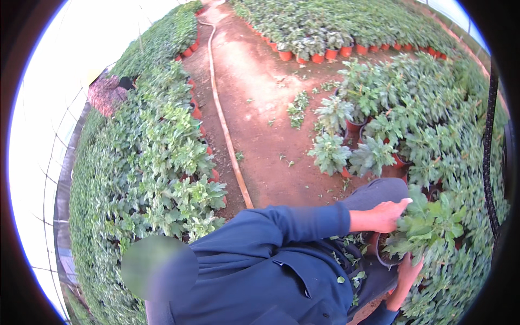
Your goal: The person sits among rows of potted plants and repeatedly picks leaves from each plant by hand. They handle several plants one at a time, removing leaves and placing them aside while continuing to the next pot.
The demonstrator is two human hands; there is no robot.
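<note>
A leafy green potted plant [432, 227] stands between my knees, its dark-rimmed reddish pot [382, 254] tilted. My left hand [382, 215] is at the near upper side of the foliage, its thumb beside a leaf and its lower fingers blurred. Below the leaves, my right hand [410, 270] is against the foliage by the pot's rim. Leaves cover part of its fingers, so its grip is unclear. Loose leaf pieces [358, 278] lie on my dark blue jacket [252, 260] and lap.
Dense rows of potted plants line the left [162, 150] and right [438, 105]. A pale hose [221, 109] runs along the dirt path [268, 158], where plucked leaves [298, 109] are scattered. Another person [106, 95] is among the plants at far left.
</note>
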